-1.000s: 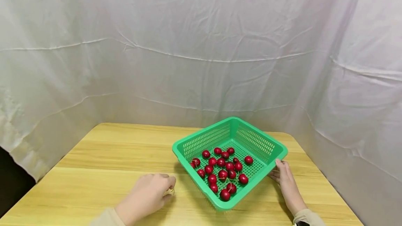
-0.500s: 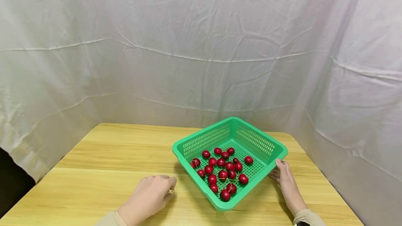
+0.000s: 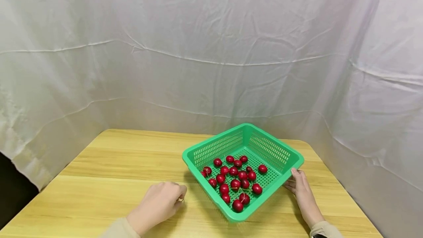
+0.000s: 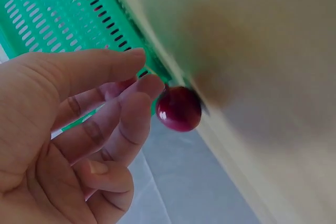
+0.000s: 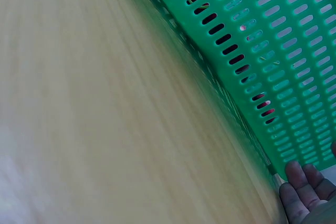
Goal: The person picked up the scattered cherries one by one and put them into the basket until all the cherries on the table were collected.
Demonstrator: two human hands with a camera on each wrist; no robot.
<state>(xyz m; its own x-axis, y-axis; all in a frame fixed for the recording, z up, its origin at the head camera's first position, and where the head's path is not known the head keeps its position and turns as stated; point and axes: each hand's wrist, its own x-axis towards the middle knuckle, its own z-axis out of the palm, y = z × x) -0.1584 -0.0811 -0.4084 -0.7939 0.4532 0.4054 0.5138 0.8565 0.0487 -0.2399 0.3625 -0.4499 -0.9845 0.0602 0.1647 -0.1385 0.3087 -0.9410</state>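
Observation:
A green plastic basket with slotted walls stands on the wooden table, several red cherries with stems scattered over its floor. To the left of it, my left hand hovers low over the wood. In the left wrist view, a dark red cherry hangs by its stem at the tips of that hand's thumb and forefinger, which pinch it. At the basket's right corner, my right hand grips it, thumb at the rim and fingers against the outer wall below.
A wooden table with rounded back corners lies under everything. Pale cloth hangs behind it and along both sides. A dark gap shows at the lower left.
My left hand has shifted slightly to the right, nearer the basket. The right hand keeps its grip at the corner, and the cherries in the basket lie as before.

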